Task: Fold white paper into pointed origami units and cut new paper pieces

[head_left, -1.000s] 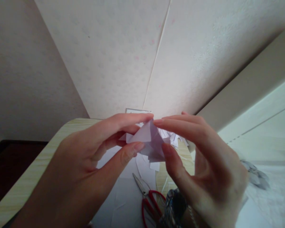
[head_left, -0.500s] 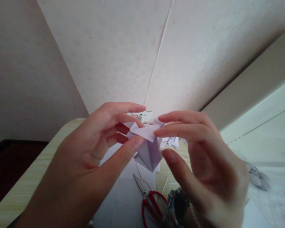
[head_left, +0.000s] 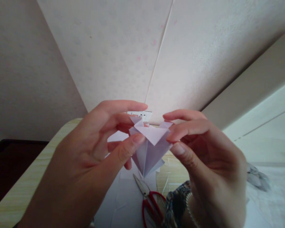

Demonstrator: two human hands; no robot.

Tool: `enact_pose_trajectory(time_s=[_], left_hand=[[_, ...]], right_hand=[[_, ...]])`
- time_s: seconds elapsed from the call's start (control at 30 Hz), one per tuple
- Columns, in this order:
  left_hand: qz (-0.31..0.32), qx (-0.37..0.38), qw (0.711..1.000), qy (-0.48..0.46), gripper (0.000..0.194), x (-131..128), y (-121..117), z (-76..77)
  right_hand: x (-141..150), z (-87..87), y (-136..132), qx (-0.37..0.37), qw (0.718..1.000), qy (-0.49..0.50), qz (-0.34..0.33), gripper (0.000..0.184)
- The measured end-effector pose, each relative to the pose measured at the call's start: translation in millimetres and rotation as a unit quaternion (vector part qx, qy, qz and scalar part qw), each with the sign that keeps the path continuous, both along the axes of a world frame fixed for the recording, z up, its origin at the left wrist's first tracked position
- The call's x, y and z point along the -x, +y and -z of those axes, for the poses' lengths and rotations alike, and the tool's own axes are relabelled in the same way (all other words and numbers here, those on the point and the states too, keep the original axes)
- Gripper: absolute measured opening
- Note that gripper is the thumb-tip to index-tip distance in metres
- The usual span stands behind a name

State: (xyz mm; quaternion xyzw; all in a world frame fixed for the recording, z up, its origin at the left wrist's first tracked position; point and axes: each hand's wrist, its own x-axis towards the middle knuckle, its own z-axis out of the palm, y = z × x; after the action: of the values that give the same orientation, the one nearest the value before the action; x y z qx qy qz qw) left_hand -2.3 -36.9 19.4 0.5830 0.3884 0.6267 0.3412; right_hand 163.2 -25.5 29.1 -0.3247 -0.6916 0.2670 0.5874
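A folded white paper piece (head_left: pixel 154 155) with a pointed bottom and triangular flaps at its top is held up between my two hands. My left hand (head_left: pixel 106 139) pinches its left side, thumb on the front face and fingers behind, with the index finger stretched above. On the other side, my right hand (head_left: pixel 199 142) grips the right corner between thumb and fingers. Below the paper lie scissors (head_left: pixel 148 194) with red handles, partly covered by my right sleeve.
White paper sheets (head_left: pixel 118 196) lie on the light wood table (head_left: pixel 61 136) under my hands. Paper scraps lie near the scissors. A wall socket (head_left: pixel 142 114) is at the back, where papered walls (head_left: pixel 118 57) rise. A grey item (head_left: pixel 258 179) rests on white fabric at right.
My right thumb has closed onto the paper's right corner. The folded piece has turned to face me and opened wider, its front triangular flap now pointing down.
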Motion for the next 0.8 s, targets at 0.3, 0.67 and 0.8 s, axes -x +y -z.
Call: enact_pose_trajectory(time_s=[0.3, 0.67, 0.8], left_hand=[[-0.064, 0.018, 0.992, 0.104, 0.029, 3.9, 0.9, -4.9], [-0.010, 0.009, 0.999, 0.042, 0.012, 3.1, 1.1, 0.7], [0.010, 0.014, 1.000, 0.025, 0.012, 5.0, 2.3, 1.4]], right_hand=[[1.4, -1.5, -1.3, -0.037, 0.997, -0.051, 0.045, 0.006], [-3.5, -2.5, -6.7, 0.001, 0.994, -0.097, 0.060, 0.004], [-7.0, -2.5, -5.3, 0.007, 0.993, -0.110, 0.038, 0.005]])
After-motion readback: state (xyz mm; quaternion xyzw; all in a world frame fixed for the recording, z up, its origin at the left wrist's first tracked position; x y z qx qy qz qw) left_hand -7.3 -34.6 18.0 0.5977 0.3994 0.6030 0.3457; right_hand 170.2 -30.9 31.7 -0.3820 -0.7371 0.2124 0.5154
